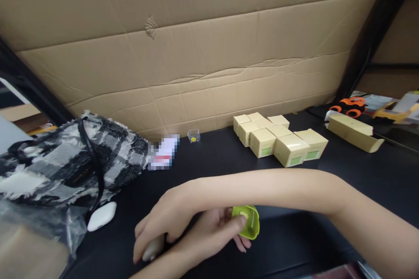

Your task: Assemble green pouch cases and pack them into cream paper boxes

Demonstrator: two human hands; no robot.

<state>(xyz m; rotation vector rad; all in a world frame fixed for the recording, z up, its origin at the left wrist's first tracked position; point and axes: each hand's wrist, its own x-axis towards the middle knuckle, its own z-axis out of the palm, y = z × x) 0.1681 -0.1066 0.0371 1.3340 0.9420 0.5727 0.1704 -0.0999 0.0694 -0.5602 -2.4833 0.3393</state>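
Pinching green holder — left hand fingers closed on it; right hand fingers gripping pale object.

Lime-green holder at lower centre; black-and-white checked bag at left; pale yellow boxes with green labels; black tabletop; orange toy at upper right.

Soft, even room light falls from above, bright on the cardboard wall and dull on the black table, with only faint shadows. The far right edge smears with blur; the near forearm looks soft. Straight lines bow toward the corners.
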